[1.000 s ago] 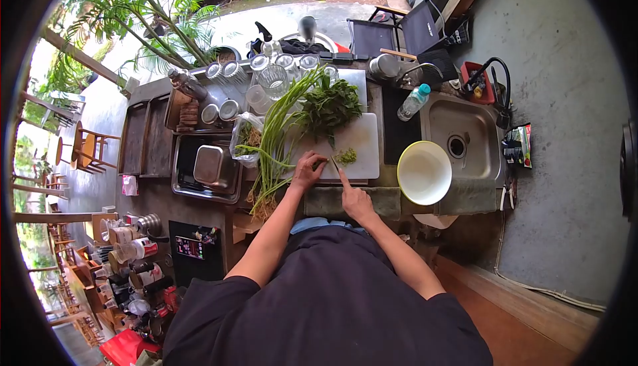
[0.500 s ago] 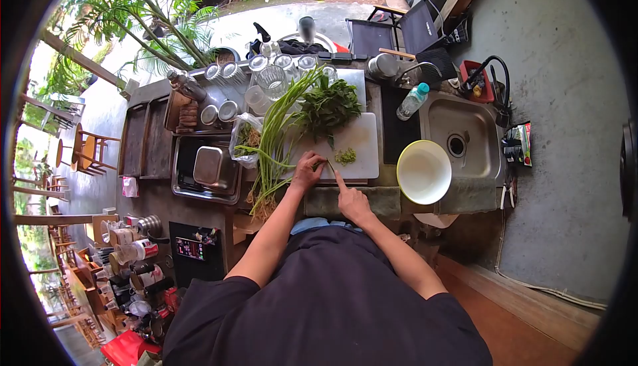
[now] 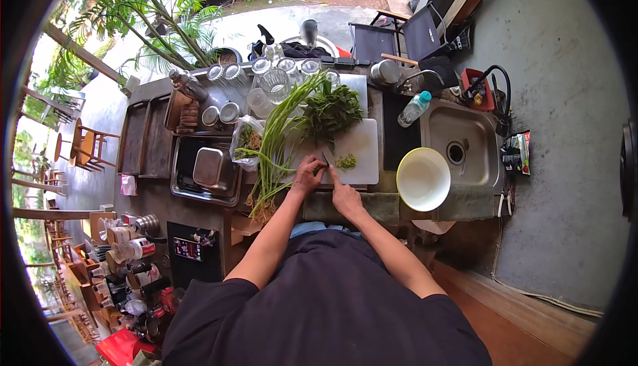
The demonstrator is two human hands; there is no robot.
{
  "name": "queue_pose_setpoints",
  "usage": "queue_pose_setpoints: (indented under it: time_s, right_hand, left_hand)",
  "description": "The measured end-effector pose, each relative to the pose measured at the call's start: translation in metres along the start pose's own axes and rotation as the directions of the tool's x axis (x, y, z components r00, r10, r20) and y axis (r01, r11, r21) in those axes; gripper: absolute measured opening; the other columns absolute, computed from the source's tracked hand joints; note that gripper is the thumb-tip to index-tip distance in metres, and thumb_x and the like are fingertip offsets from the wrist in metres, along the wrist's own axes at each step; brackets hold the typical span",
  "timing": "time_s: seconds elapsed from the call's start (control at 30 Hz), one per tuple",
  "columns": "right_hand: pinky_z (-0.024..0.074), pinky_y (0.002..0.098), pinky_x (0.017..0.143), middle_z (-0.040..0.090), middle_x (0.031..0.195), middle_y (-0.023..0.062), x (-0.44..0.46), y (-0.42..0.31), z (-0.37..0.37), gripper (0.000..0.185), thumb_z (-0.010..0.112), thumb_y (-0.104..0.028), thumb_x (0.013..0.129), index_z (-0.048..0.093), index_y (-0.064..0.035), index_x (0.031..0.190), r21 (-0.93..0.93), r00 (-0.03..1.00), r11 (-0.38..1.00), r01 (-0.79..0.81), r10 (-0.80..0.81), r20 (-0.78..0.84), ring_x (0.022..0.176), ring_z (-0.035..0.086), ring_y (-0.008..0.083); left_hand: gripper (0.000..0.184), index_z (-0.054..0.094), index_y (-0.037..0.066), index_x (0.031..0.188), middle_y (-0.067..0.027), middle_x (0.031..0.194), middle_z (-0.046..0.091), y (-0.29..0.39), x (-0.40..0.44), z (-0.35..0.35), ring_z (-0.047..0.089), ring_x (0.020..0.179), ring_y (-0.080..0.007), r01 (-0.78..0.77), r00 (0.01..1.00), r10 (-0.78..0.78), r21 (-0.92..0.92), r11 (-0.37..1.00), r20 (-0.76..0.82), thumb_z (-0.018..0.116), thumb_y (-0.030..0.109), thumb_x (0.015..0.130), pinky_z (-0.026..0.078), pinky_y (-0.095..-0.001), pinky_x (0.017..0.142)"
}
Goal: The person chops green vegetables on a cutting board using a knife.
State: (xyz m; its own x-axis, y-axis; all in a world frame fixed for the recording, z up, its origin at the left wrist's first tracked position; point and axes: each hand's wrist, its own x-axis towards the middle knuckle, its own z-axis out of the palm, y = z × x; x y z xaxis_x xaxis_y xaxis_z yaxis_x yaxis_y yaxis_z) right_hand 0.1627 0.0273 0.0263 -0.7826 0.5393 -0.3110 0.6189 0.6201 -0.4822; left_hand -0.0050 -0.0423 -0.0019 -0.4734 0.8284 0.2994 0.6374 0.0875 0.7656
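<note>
A white cutting board (image 3: 364, 141) lies on the counter in front of me. My left hand (image 3: 309, 175) is closed at the board's front left, with its fingers bent over a thin green stalk that they mostly hide. My right hand (image 3: 346, 198) is wrapped around a knife (image 3: 329, 154), its index finger stretched along the top and the blade beside my left fingertips. Just right of the blade is a small heap of chopped green pieces (image 3: 346, 161). Long green stalks with roots (image 3: 270, 150) lie across the board's left side, and a leafy green bunch (image 3: 331, 110) rests at its back.
To the right stand a white bowl with a yellow-green rim (image 3: 423, 180), a water bottle (image 3: 413, 109) and a steel sink (image 3: 488, 179). Glass jars (image 3: 274, 86) line the back. A plastic bag of greens (image 3: 247, 141) and metal trays (image 3: 214, 168) are on the left.
The knife has tipped further up and forward, so more of its blade shows beside my left fingers. My right hand has shifted slightly up and left. My left hand stays nearly in place.
</note>
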Motion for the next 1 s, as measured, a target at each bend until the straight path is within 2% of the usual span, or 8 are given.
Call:
queue_pose_setpoints:
  time_s: [0.17,0.3,0.4,0.47,0.7,0.87,1.0]
  right_hand:
    - [0.0512,0.0629,0.075,0.067,0.08,0.0312,-0.011,0.002,0.0,0.079,0.05,-0.015,0.095,0.007,-0.0279,0.161,0.04,1.0,0.999,0.023,-0.022,-0.01,0.078,0.067,0.0502]
    - [0.0523,0.0615,0.074,0.067,0.08,0.0291,-0.027,0.007,0.001,0.083,0.052,-0.014,0.093,0.006,-0.025,0.161,0.018,0.999,1.0,0.017,-0.018,0.035,0.078,0.067,0.0487]
    - [0.0525,0.0612,0.073,0.067,0.08,0.0294,-0.021,0.008,0.006,0.083,0.052,-0.014,0.093,0.006,-0.0257,0.161,-0.002,1.0,1.0,0.004,-0.004,0.014,0.078,0.067,0.0491]
    - [0.0511,0.0631,0.074,0.066,0.078,0.0298,-0.015,0.011,0.01,0.078,0.049,-0.016,0.096,0.008,-0.0301,0.16,0.012,0.999,1.0,0.017,-0.017,-0.038,0.076,0.066,0.0503]
    - [0.0507,0.064,0.073,0.066,0.077,0.0305,-0.005,0.003,0.004,0.077,0.049,-0.016,0.096,0.009,-0.0303,0.16,0.035,0.998,0.999,0.019,-0.017,-0.065,0.075,0.066,0.0511]
    - [0.0509,0.0638,0.074,0.066,0.078,0.0308,-0.028,0.005,0.003,0.08,0.051,-0.015,0.094,0.008,-0.0286,0.161,0.039,1.0,0.999,-0.007,0.006,0.024,0.076,0.066,0.0506]
    - [0.0513,0.0635,0.073,0.066,0.078,0.0305,-0.025,0.005,0.007,0.081,0.052,-0.015,0.094,0.007,-0.029,0.161,0.013,1.0,1.0,-0.019,0.019,0.016,0.076,0.066,0.0501]
  left_hand:
    - [0.013,0.071,0.005,0.09,-0.0127,0.088,0.062,-0.003,-0.002,0.0,0.06,0.089,-0.0342,-0.027,1.0,0.027,0.017,1.0,-0.011,0.073,0.004,0.078,0.051,-0.0422,0.078]
    - [0.015,0.071,0.005,0.092,-0.0125,0.091,0.063,-0.003,-0.003,0.001,0.062,0.093,-0.0338,-0.014,1.0,0.014,0.019,1.0,0.006,0.072,0.002,0.077,0.05,-0.0417,0.08]
    - [0.013,0.071,0.005,0.09,-0.0123,0.087,0.061,-0.004,-0.002,0.0,0.061,0.089,-0.0342,-0.027,0.999,0.027,0.007,1.0,-0.018,0.073,0.004,0.077,0.051,-0.0424,0.077]
    - [0.013,0.072,0.005,0.09,-0.0123,0.087,0.062,-0.004,-0.001,0.0,0.061,0.089,-0.0341,-0.041,0.999,0.041,0.009,0.999,-0.017,0.073,0.004,0.077,0.05,-0.0424,0.077]
    - [0.013,0.072,0.005,0.09,-0.0127,0.088,0.063,0.0,0.0,0.0,0.061,0.089,-0.0344,-0.04,0.999,0.04,0.001,0.999,-0.021,0.073,0.004,0.078,0.05,-0.0422,0.077]
    - [0.013,0.071,0.004,0.091,-0.0138,0.09,0.063,-0.002,-0.002,0.0,0.061,0.091,-0.0351,-0.016,1.0,0.016,0.014,1.0,-0.012,0.073,0.003,0.078,0.049,-0.0426,0.08]
    - [0.013,0.071,0.004,0.091,-0.0137,0.09,0.063,-0.007,-0.003,0.002,0.061,0.09,-0.0351,-0.016,1.0,0.016,-0.017,1.0,-0.016,0.073,0.004,0.078,0.049,-0.0423,0.08]
